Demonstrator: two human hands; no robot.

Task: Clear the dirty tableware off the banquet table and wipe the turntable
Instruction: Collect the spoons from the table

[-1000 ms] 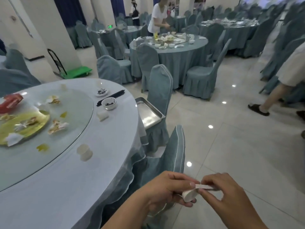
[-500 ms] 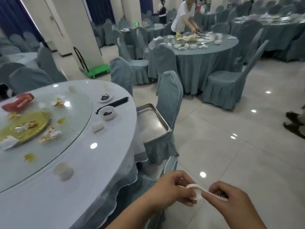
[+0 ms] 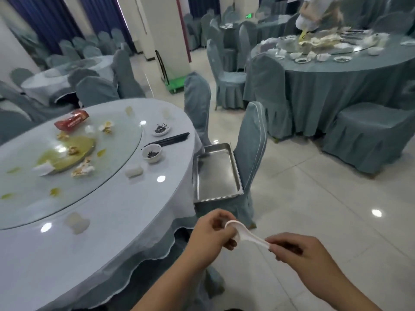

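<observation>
Spoon [image 3: 244, 236] pinched at both ends, bowl in left hand [image 3: 210, 235], handle in right hand [image 3: 298, 251], long axis ten-to-four, tray [image 3: 216, 173] at twelve o'clock, nearer left.

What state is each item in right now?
White spoon: held off the table by both hands.
Left hand: grips the spoon's bowl.
Right hand: pinches its handle.
Steel tray: empty, on a chair.
Small bowl: holds dark scraps.
Glass turntable: smeared, littered.
</observation>
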